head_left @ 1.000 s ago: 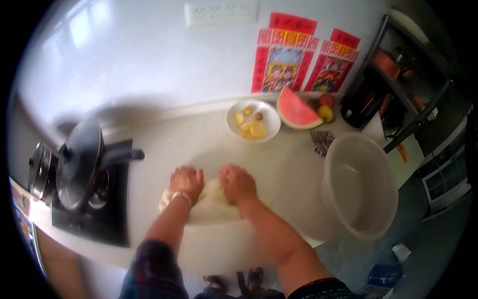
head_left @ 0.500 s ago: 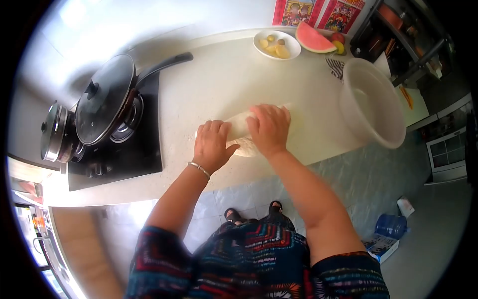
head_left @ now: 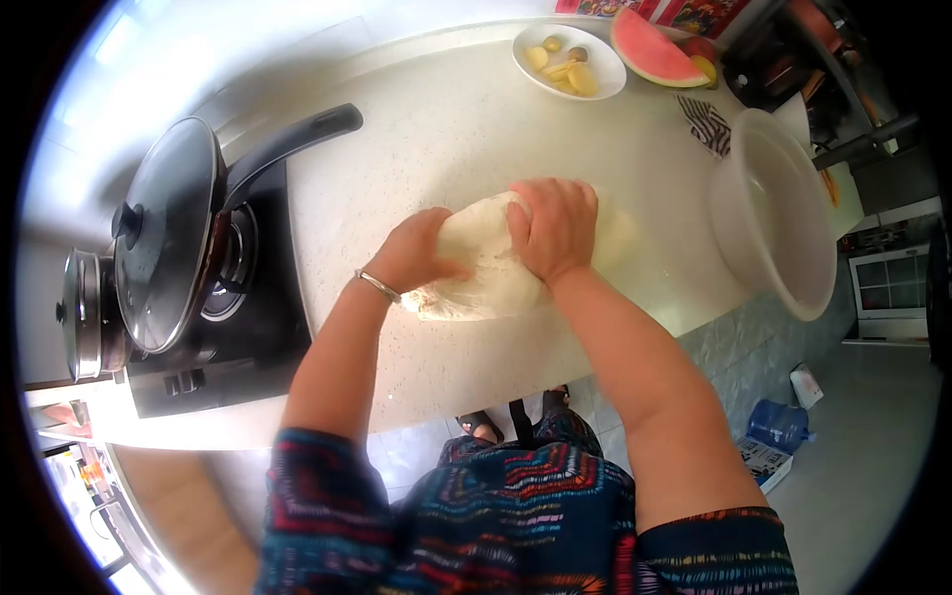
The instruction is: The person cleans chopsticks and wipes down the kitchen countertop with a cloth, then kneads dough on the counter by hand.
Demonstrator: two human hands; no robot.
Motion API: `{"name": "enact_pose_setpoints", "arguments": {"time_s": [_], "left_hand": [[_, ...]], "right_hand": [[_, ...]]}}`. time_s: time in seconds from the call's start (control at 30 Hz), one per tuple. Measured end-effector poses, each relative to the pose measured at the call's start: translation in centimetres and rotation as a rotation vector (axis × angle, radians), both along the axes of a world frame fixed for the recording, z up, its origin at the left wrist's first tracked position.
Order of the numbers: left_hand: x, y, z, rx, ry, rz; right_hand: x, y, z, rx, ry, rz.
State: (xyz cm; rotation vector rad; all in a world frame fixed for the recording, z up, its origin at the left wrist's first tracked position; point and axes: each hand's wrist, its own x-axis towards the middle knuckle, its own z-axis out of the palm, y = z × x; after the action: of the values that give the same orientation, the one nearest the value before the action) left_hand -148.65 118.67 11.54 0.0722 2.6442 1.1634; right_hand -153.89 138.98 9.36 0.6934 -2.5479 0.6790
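Dough [head_left: 486,263] on the counter [head_left: 426,139], between my hands, near the front edge. My left hand [head_left: 416,253] is on its left side, thumb spread from the fingers, cupped partly open against it. My right hand [head_left: 557,228] presses its right side from above, thumb apart from fingers, palm down; neither hand closes around it. Bracelet [head_left: 378,286] on left wrist. Left of the dough: hob [head_left: 268,327], with a lidded pan [head_left: 174,233] on it, handle toward the dough, and a lidded pot [head_left: 87,315] beyond. Behind the dough, to the right: white plate [head_left: 607,87] of pale yellow pieces, probably peeled or cut, too small to be sure; watermelon [head_left: 656,50] just beside it. Right: striped cloth [head_left: 706,126] next to a big tub [head_left: 773,213], which sits at the counter's right end.
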Motion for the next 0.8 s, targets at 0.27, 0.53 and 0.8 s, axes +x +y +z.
{"name": "enact_pose_setpoints", "arguments": {"time_s": [0.27, 0.53, 0.8], "left_hand": [[-2.5, -0.6, -1.4, 0.240, -0.235, 0.132], [-2.9, 1.3, -0.7, 0.098, -0.192, 0.336], [-1.8, 4.0, 1.2, -0.265, -0.111, 0.456]], "right_hand": [[-4.0, -1.3, -0.3, -0.026, -0.037, -0.016], [-6.6, -2.5, -0.9, -0.009, -0.061, -0.028], [-8.4, -3.3, -0.3, 0.005, -0.003, -0.075]]}}
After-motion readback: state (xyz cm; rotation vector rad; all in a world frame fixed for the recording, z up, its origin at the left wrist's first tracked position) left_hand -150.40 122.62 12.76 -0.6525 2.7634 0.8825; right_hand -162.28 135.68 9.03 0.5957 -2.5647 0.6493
